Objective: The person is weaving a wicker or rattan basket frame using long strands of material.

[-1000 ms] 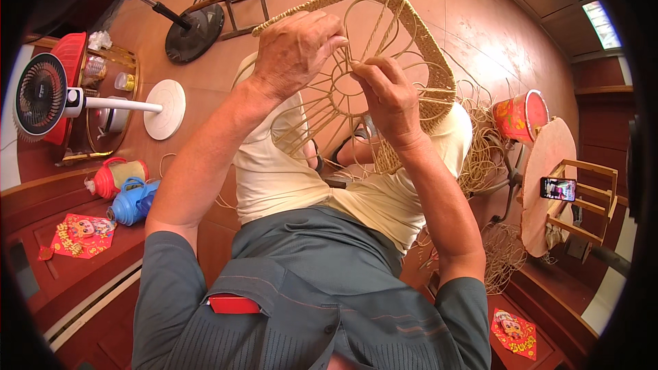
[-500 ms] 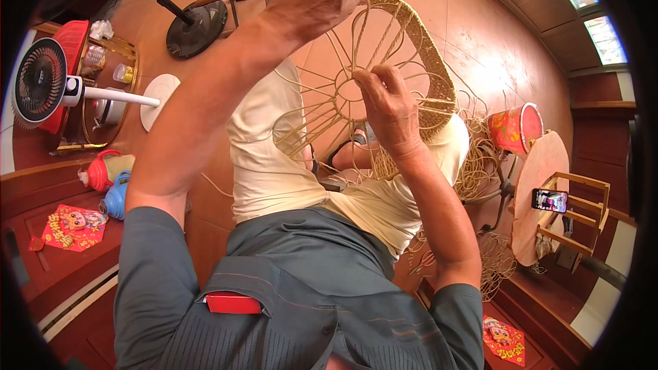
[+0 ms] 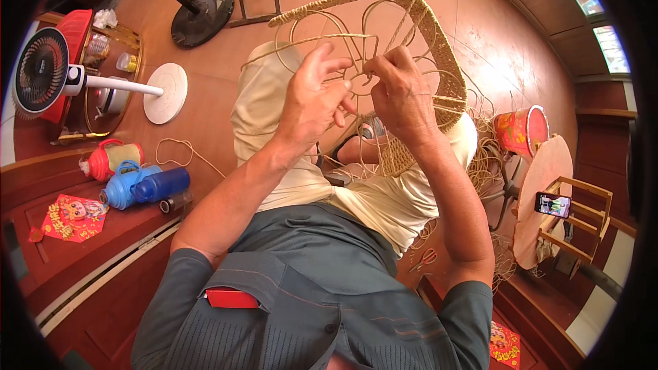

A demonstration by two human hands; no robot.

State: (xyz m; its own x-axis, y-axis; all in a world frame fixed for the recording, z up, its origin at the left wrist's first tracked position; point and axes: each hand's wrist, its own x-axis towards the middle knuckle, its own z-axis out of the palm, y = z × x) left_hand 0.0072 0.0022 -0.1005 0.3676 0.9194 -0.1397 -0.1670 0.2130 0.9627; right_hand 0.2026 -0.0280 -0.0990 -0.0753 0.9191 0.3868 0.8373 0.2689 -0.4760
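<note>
A half-woven basket of tan cord (image 3: pixel 444 41) stands over my lap, with a dense braided rim along its far and right sides. Loose cords loop and cross its open middle. My right hand (image 3: pixel 403 96) is closed at this middle, thumb and fingers pinching a strand of the cord. Just left of it, my left hand (image 3: pixel 312 103) has its fingers spread, near the strands and holding nothing that I can see. A long strand (image 3: pixel 308 40) arches past the left fingertips. My hands cover part of the centre.
Coils of loose cord (image 3: pixel 483 157) lie right of my knee, near a red bucket (image 3: pixel 522 130). Scissors (image 3: pixel 426 257) rest on the floor. A round board (image 3: pixel 541 178) carries a wooden rack and phone. Left are a fan (image 3: pixel 44 72) and flasks (image 3: pixel 161 185).
My left hand has come down from beyond the far rim to the basket's middle, fingers spreading. My right hand stays pinched near the centre. The long strand now arches across the left side.
</note>
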